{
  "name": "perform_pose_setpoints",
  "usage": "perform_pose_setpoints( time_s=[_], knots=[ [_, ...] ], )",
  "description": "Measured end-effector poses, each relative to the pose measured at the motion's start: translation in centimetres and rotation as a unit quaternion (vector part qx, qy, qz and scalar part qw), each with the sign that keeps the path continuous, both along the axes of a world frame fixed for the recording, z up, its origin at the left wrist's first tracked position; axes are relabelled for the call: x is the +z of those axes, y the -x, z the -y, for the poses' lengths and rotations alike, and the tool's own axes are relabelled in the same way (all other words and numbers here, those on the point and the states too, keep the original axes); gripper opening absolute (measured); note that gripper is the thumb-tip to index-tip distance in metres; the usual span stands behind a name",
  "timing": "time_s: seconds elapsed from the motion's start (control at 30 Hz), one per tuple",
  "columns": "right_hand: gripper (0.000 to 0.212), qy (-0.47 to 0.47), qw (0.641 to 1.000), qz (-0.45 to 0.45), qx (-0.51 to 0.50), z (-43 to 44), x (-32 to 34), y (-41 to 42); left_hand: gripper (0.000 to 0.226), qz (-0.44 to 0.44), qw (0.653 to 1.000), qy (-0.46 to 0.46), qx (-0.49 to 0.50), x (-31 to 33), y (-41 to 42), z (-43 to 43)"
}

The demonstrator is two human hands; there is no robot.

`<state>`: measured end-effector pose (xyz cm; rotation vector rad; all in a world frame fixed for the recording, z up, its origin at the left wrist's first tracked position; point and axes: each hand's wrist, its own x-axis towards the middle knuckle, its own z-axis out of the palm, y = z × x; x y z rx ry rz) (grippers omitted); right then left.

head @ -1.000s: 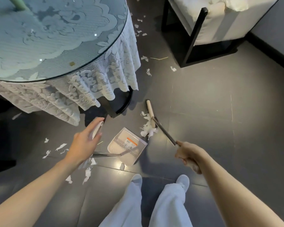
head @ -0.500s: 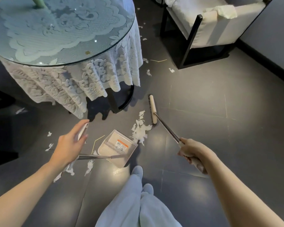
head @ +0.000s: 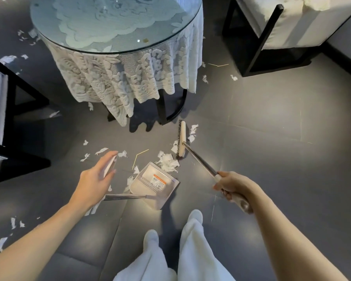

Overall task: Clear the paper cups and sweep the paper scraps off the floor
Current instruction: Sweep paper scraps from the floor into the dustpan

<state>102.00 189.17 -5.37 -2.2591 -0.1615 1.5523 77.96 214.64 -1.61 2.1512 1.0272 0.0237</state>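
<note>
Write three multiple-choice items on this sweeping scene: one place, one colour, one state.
1. The biggest scrap pile lies:
A. inside a bucket
B. between broom head and dustpan
C. on a shelf
2. The stripe on the dustpan's label is:
A. green
B. blue
C. orange
3. The right hand:
A. grips the broom handle
B. hangs empty
C. holds a paper cup
Answers: 1 B, scraps sit at the dustpan's mouth beside the bristles; 2 C, an orange band tops the label; 3 A, fingers curl round the handle.
</note>
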Motion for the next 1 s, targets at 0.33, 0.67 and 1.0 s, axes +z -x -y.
perform_pose_setpoints(
  time_s=[0.33,0.67,1.0],
  knots=[
    [0.019,0.018,0.995,0.099,-0.009,-2.1,0.3,3.7,0.043,-0.005,1.0,0.013,-0.003,-1.9,8.4,0.1],
    [0.014,0.013,0.991,0.123,-0.054,-1.9,0.2,2.5,0.043,0.018,0.999,0.022,0.024,-4.3,3.8,0.9],
    [0.016,0.021,0.988,0.15,0.004,-4.1,-1.4,-5.4,0.044,0.025,0.997,0.022,0.066,-5.3,-3.2,1.2]
  ],
)
